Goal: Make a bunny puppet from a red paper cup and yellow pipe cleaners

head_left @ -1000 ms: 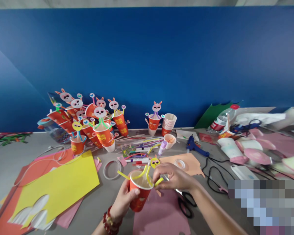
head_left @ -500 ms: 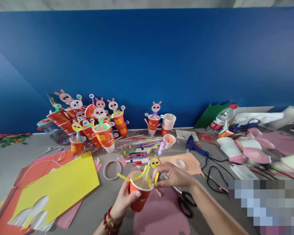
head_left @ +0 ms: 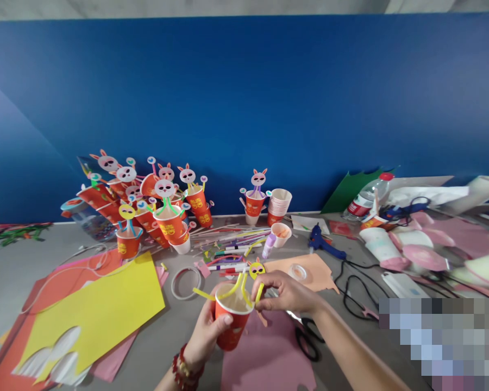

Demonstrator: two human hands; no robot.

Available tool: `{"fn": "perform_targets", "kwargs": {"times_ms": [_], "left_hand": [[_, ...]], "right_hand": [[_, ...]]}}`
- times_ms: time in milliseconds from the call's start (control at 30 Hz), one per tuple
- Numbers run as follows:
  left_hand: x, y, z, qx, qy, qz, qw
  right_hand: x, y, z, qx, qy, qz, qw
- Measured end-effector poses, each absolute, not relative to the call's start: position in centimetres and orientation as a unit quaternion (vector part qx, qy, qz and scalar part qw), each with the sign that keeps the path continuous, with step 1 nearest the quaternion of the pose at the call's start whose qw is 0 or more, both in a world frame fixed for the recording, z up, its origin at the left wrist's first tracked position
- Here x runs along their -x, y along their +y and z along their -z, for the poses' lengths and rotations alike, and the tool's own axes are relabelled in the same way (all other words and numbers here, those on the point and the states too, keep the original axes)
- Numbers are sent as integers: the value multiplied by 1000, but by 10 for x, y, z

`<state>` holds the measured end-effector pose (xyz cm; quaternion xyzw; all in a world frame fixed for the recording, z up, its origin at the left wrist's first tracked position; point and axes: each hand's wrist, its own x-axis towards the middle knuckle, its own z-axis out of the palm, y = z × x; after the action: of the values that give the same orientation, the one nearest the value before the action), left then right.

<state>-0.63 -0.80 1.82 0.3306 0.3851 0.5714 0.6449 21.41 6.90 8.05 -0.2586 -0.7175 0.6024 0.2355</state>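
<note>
Red paper cup (head_left: 230, 326): prob light, crushable; I hold mid-wall w/ left hand (head_left: 204, 336), gently; right hand (head_left: 287, 293) pinches bendy yellow straw (head_left: 259, 293).

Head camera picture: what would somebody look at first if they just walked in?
Probably the crowd of bunny cups standing at the back left, against the big blue wall. Next, in the near middle, the left hand grips a red paper cup while the right hand pinches a yellow straw at its rim. A bright yellow sheet lies flat on the left.
</note>
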Motion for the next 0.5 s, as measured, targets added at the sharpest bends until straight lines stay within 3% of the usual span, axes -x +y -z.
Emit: {"fn": "perform_targets", "kwargs": {"times_ms": [200, 500], "left_hand": [[8, -8, -17, -340, 375, -566, 651], [8, -6, -18, -367, 369, -559, 645]], "right_hand": [[-213, 71, -77, 238, -698, -637, 226], [-213, 70, -71, 264, -722, -580, 269]]}}
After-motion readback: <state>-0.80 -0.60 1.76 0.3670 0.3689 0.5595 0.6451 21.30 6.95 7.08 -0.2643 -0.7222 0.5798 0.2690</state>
